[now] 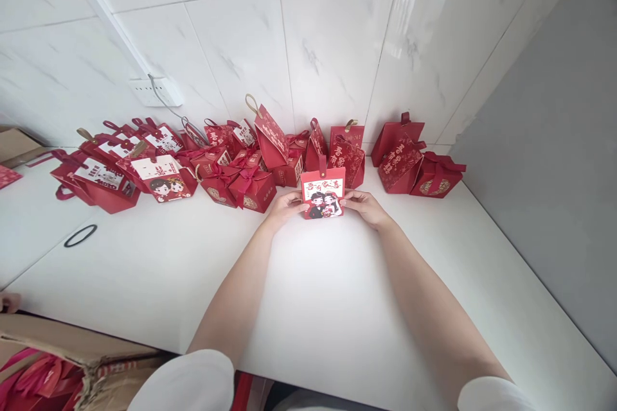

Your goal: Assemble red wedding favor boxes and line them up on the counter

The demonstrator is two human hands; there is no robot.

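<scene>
A small red gift box [322, 192] with a cartoon couple and a white label on its front stands on the white table [308, 295]. My left hand [285, 205] grips its left side, and my right hand [364, 205] grips its right side. Both hands have fingers curled round the box edges. Just behind it, against the tiled wall, stands a row of several more red gift boxes [250, 186] with ribbons and handles.
More red boxes [414, 164] stand at the back right, others with white labels [110, 170] at the back left. A black ring [80, 235] lies on the table's left. A cardboard carton [58, 366] with red ribbons sits below the front left edge. A grey wall [554, 173] borders the right.
</scene>
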